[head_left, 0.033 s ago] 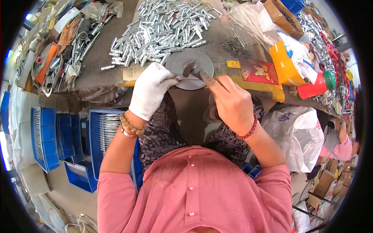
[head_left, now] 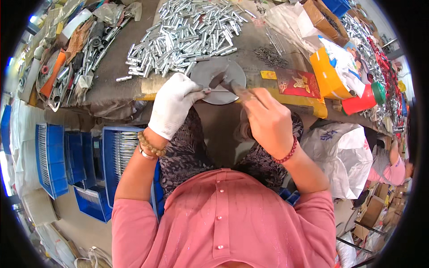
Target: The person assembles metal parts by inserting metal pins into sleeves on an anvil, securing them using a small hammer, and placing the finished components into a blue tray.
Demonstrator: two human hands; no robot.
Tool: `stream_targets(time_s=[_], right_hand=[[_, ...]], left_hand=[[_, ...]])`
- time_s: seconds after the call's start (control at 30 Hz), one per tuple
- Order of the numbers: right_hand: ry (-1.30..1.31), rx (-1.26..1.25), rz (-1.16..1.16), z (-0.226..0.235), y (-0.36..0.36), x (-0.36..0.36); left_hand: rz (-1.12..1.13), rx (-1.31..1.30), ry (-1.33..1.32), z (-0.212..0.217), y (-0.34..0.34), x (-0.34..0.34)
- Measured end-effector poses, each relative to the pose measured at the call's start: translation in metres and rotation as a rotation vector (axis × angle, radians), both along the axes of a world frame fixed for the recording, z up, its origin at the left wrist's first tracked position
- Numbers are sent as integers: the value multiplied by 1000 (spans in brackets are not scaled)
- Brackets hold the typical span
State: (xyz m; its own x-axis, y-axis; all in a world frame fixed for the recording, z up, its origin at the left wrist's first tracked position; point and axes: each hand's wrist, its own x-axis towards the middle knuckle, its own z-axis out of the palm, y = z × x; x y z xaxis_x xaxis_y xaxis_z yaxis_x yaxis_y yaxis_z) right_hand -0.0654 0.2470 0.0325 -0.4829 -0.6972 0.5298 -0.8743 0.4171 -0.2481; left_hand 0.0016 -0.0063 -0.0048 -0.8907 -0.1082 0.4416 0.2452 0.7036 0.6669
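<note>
My left hand (head_left: 175, 102), in a white knit glove, pinches a thin metal rod (head_left: 219, 90) between thumb and fingers. The rod lies across the near part of a round grey metal plate (head_left: 238, 73) at the bench edge. My bare right hand (head_left: 269, 117) is closed around the handle of a small hammer. The hammer head (head_left: 217, 80) is over the plate, just beyond the rod; whether it touches anything there I cannot tell. A large heap of shiny metal tubes (head_left: 187, 38) lies behind the plate.
Small dark pins (head_left: 271, 56) and a red card (head_left: 297, 82) lie to the right, before a yellow box (head_left: 330, 76) and a red jar (head_left: 359, 100). Tools crowd the bench's left. Below stand blue bins (head_left: 52, 161) with metal rods; a white sack (head_left: 342, 156) is at right.
The hammer has shifted and tilted slightly over the plate, with my right hand moving a little with it. My left hand and the rod stay nearly in place.
</note>
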Motion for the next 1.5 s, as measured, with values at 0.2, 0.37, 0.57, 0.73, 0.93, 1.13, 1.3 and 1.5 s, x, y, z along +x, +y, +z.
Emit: stream_targets(time_s=[0.2, 0.37, 0.57, 0.73, 0.93, 1.13, 1.3, 1.5], right_hand=[[-51, -114, 2, -8, -4, 15], [-190, 7, 7, -1, -3, 6], [-326, -216, 61, 16, -2, -5], [-225, -297, 3, 26, -6, 4], [-119, 44, -2, 1, -3, 4], [-255, -128, 80, 2, -13, -28], [99, 44, 23, 9, -18, -39], [-270, 142, -97, -12, -16, -2]], left_hand=[[0, -25, -10, 2, -1, 0], [-26, -13, 4, -1, -6, 0], [-50, 49, -42, 0, -11, -1], [-62, 89, -73, 3, -11, -2], [-80, 91, -70, 3, -11, 1], [-68, 54, -76, 4, -11, -2], [-42, 102, -41, 2, -5, 3], [23, 67, 14, -3, 3, 4]])
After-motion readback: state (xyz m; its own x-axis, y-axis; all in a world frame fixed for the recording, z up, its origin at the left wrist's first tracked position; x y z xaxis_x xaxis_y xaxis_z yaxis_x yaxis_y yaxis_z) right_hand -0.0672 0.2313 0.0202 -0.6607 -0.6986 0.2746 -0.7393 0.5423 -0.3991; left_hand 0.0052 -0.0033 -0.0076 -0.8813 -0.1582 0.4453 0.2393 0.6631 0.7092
